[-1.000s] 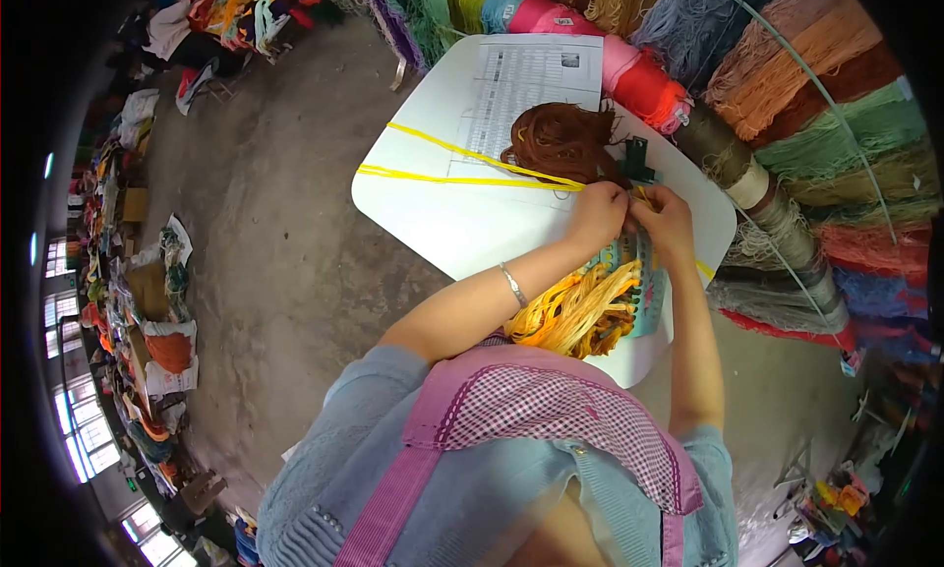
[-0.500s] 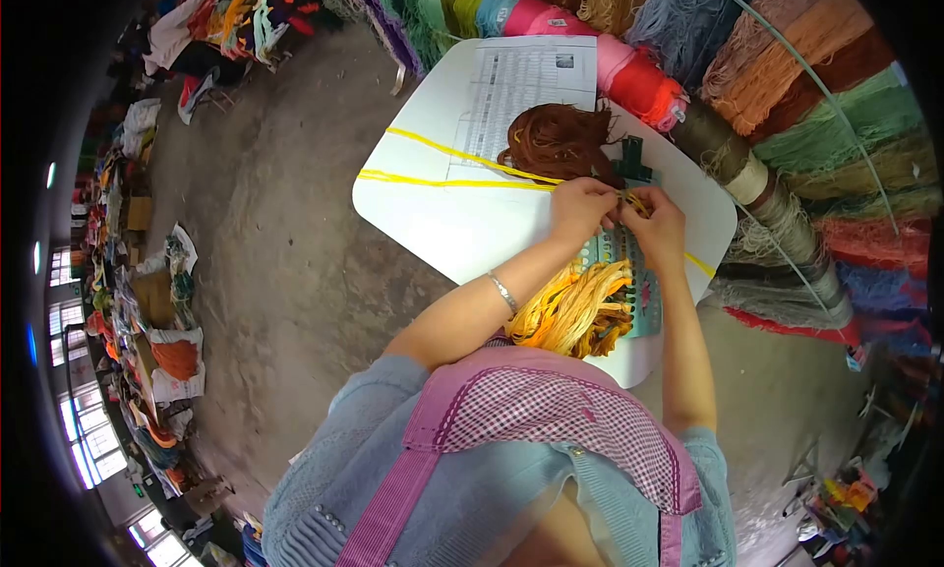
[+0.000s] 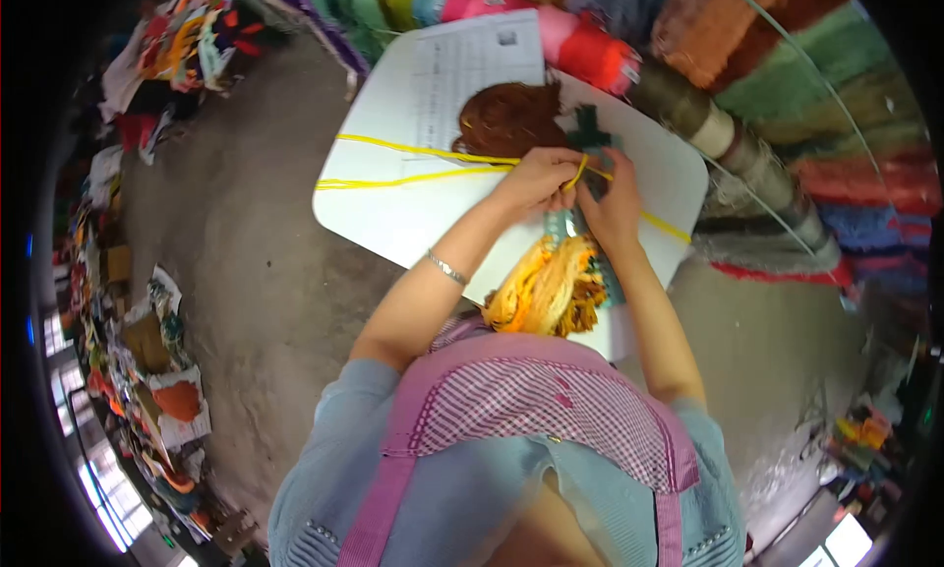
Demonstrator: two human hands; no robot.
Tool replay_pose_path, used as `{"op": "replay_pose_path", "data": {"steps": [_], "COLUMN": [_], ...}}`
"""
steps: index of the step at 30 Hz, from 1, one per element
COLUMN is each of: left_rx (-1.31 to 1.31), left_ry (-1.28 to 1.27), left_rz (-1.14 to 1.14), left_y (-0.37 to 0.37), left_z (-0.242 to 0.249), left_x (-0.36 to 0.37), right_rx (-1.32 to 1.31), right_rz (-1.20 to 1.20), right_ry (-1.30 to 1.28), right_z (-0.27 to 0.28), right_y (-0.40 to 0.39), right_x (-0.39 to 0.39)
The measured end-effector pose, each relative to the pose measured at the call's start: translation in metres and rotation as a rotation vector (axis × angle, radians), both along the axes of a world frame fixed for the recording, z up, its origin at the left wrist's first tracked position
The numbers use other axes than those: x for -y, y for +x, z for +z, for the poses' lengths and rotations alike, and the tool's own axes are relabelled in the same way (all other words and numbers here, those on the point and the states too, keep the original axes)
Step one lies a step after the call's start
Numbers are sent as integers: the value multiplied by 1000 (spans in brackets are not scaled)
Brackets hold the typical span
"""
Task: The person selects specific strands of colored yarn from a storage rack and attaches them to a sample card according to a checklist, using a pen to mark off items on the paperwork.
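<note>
Bright yellow thread (image 3: 423, 175) stretches over the white board (image 3: 369, 208) and passes between my two hands. My left hand (image 3: 540, 180) pinches it, and a small loop stands up at the fingertips. Close on the right, my right hand (image 3: 612, 201) has its fingers bent around the thread, with thumb and forefinger apart; a short yellow end lies between them. A brown thread bundle (image 3: 506, 119) rests just above my hands. Below them, a yellow and orange thread bundle (image 3: 543, 287) lies over a green card with holes (image 3: 612, 287). A dark green clip (image 3: 587, 126) is beside the brown bundle.
A printed sheet (image 3: 442, 75) lies on the board's upper part. Rolls and hanks of coloured thread (image 3: 767, 174) line the top and right. Grey floor (image 3: 246, 223) spreads at the left, with piles of material (image 3: 147, 341) along the far left wall.
The view has shifted, so the board appears further left and higher. My hands have moved slightly apart, and a yellow loop now shows between them.
</note>
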State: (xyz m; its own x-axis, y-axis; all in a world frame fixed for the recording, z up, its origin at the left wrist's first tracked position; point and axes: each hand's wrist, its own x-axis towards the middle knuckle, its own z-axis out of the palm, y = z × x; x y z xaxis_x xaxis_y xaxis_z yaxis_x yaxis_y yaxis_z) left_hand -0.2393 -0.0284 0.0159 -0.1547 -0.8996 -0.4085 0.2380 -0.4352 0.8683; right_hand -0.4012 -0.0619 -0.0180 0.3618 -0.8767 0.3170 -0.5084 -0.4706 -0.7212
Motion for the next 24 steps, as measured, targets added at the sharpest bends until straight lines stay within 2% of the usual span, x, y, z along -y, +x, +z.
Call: {"op": "replay_pose_path", "data": {"steps": [1,2,5,7,9,10,11,14,16,18,20,21,22,23,24], "left_rx": [201,320,616,790,620,560,451,157,-114,-344,-87,213,418,565,574], "left_ry": [-60,-85,-374,-312,-176,-61,-13,164,134,-28,-120,-105,-65,-75,-111], "left_rz": [-73,-181,-42,-51,95,193,212,499,627,652,886,1020,922,959,995], "left_y": [-7,-10,7,42,89,102,137,206,245,275,296,295,315,309,297], "left_z": [-11,-22,-28,-7,-4,24,17,28,35,37,33,35,25,25,28], "left_x": [5,11,8,-10,-39,-58,-73,-116,-134,-146,-157,-163,-176,-181,-185], "right_rx": [-13,-16,-53,-38,-29,-24,-40,-62,-98,-109,-98,-113,-105,14,134], "right_rz": [6,-7,-45,-64,-56,-64,-69,-66,-56,-56,-70,-15,-13,55,135], "right_ry": [-40,79,53,30,74,71,76,85,124,118,149,132,160,267,378], "right_z": [1,4,0,-2,-1,-2,-3,-4,-5,0,-2,2,7,14,22], "right_y": [0,0,0,0,0,1,2,1,1,1,1,-2,-3,-7,-10], "right_x": [-1,-3,2,5,5,5,5,6,6,5,3,3,2,6,13]}}
